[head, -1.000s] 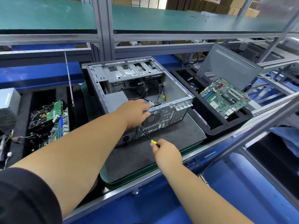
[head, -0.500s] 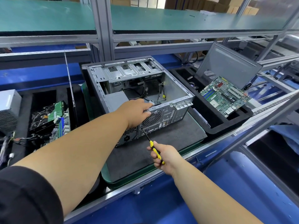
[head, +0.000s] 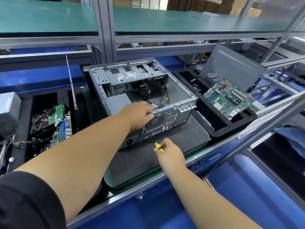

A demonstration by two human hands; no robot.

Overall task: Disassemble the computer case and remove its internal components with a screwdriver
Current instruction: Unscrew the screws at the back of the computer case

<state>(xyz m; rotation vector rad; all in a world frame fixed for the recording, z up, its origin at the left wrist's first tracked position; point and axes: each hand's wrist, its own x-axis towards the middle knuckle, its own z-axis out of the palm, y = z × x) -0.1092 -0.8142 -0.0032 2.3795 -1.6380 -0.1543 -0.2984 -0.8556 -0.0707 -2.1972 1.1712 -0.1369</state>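
Open grey steel computer case [head: 173, 90]: rear edge is being gripped by left hand [head: 140, 115]; yellow-handled screwdriver [head: 152, 140], pinched in right hand [head: 170, 153], is best being kept square to the rear-panel screw.

A dark gray mat [head: 165, 156] lies on the work table, with a green edge [head: 148, 182] around it. On the left sits a black foam tray [head: 41, 100] with green circuit boards [head: 57, 113] and a black part in it. A gray box with tiny holes [head: 8, 113] sits at the far left, near some loose wires [head: 9, 146]. On the right is another black foam tray [head: 231, 129]. A flat gray metal panel [head: 231, 66] leans up in it. A silver post [head: 105, 30] stands behind, holding a green shelf [head: 181, 22]. Brown boxes [head: 206, 5] are stacked far back. The floor below looks blue [head: 247, 195].
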